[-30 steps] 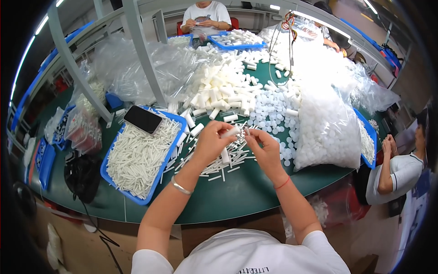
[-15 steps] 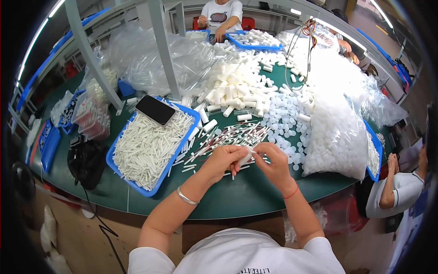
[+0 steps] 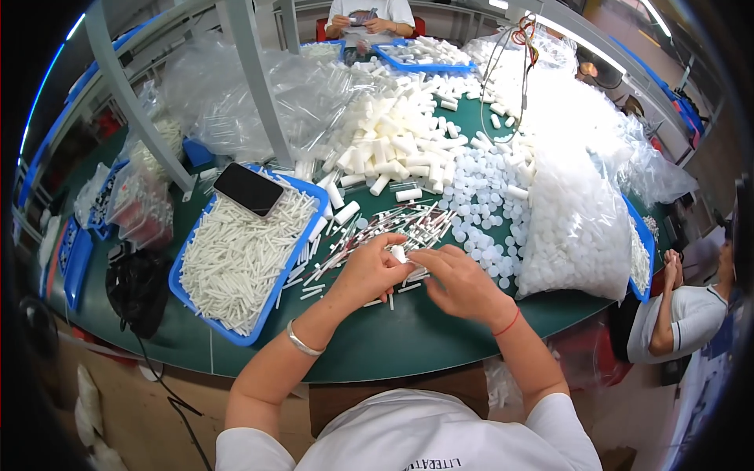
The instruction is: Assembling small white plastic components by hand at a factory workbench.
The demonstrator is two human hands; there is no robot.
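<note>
Over the front middle of the table, my left hand (image 3: pixel 367 271) is closed around a short white cylinder (image 3: pixel 399 254), whose pale end shows above the fingers. My right hand (image 3: pixel 465 289) meets it from the right, with thumb and fingertips pressed to the cylinder; its far side is hidden by the fingers. Just beyond my hands lies a loose pile of thin white-and-dark-red sticks (image 3: pixel 420 224). Small translucent round caps (image 3: pixel 485 228) are spread to the right of that pile. Farther back, thick white cylinders (image 3: pixel 389 145) form a heap.
To the left, a blue tray (image 3: pixel 250 339) full of thin white tubes carries a black phone (image 3: pixel 248 189). A bulging clear bag (image 3: pixel 569 235) of white pieces stands right. Grey metal posts (image 3: pixel 259 82) rise from the table. Co-workers sit across and at right; wires (image 3: pixel 525 39) hang at the back.
My right hand has turned, its fingers now lying across the cylinder's top instead of pinching above it. The view has shifted slightly. The person opposite has raised both hands together.
</note>
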